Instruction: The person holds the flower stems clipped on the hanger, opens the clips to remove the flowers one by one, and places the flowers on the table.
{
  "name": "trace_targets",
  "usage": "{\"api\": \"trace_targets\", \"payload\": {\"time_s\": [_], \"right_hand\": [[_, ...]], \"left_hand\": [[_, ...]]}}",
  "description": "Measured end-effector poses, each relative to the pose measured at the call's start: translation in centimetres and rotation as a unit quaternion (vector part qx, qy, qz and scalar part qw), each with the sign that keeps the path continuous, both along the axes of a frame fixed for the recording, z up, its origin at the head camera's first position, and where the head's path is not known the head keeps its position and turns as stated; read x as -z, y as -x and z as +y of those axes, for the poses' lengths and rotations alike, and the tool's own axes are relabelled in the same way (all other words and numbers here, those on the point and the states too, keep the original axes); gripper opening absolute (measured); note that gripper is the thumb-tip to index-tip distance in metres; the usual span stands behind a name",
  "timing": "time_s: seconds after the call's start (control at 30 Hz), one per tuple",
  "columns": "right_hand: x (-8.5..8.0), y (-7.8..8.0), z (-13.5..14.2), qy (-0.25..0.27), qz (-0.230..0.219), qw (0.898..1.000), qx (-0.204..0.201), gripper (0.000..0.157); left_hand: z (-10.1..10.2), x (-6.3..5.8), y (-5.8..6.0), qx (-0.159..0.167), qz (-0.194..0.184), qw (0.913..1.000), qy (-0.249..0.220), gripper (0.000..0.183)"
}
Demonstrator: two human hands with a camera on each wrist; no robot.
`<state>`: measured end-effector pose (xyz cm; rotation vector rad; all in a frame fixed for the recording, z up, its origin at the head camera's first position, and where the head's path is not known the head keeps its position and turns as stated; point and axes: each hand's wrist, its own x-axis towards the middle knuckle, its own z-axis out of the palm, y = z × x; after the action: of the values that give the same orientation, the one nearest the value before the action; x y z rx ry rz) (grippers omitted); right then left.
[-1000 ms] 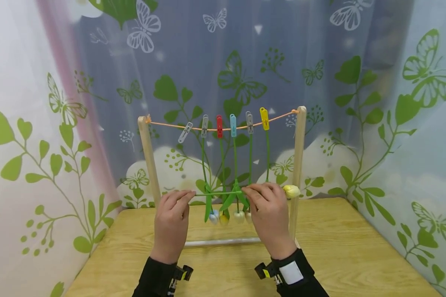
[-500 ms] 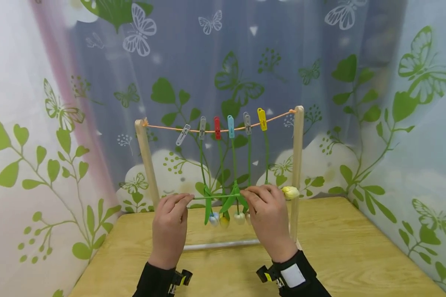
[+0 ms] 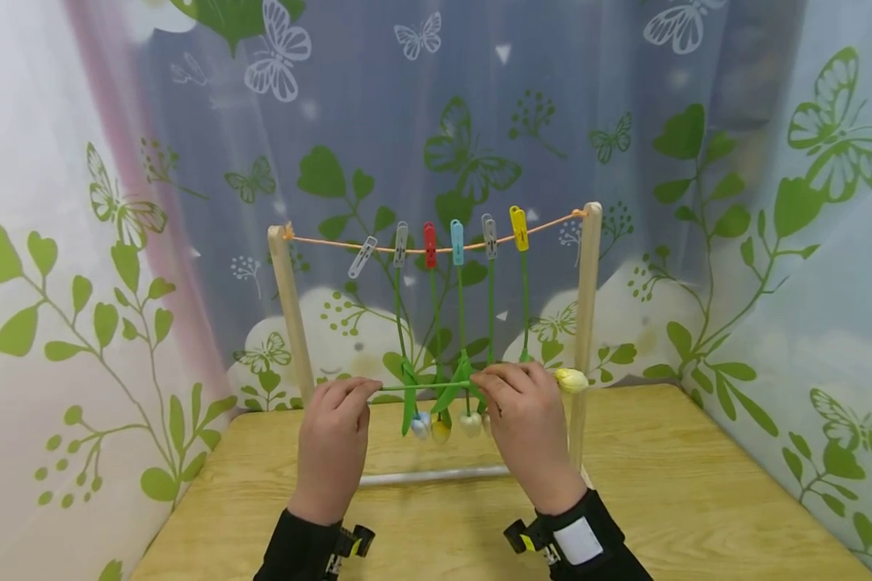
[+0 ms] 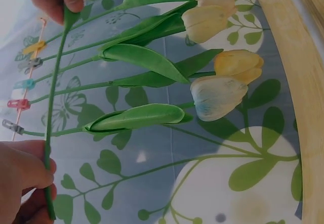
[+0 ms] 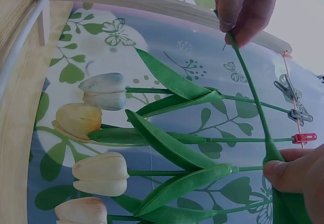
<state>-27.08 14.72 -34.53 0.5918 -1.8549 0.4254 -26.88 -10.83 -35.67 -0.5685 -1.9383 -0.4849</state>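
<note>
Left hand (image 5: pixel 255 6) and right hand (image 5: pixel 302 176) pinching green stem (image 5: pixel 251 82), tulips (image 5: pixel 99 173) behind, red clothespin (image 5: pixel 305 138)

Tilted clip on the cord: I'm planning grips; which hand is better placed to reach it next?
Probably the left hand: it is nearer the clip than the right hand; both pinch the stem.

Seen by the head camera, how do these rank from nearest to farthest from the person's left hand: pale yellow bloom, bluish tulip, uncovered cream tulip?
From the left hand:
1. Bluish tulip, hanging just to its right
2. Cream tulip, hanging farther right
3. Pale yellow bloom, farthest right, beyond the right hand
</note>
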Motion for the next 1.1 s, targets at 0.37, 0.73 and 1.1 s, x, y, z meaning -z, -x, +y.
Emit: {"api": "trace_targets", "payload": {"time_s": [0.37, 0.73, 1.1], "right_hand": [[0.23, -0.36, 0.12, -0.019, -0.018, 1.000, 0.013, 0.018], [-0.20, -0.26, -0.21, -0.024, -0.031, 0.999, 0.025, 0.015], [-0.11, -0.61, -0.30, -0.025, -0.059, 0.997, 0.043, 0.015]], "left_hand": [[0.04, -0.05, -0.53, -0.009, -0.030, 0.9994, 0.013, 0.025], [0.08, -0.66, -0.40, -0.012, -0.010, 0.9996, 0.023, 0.023], [0.01, -0.44, -0.13, 0.007, -0.039, 0.9988, 0.030, 0.020]]}}
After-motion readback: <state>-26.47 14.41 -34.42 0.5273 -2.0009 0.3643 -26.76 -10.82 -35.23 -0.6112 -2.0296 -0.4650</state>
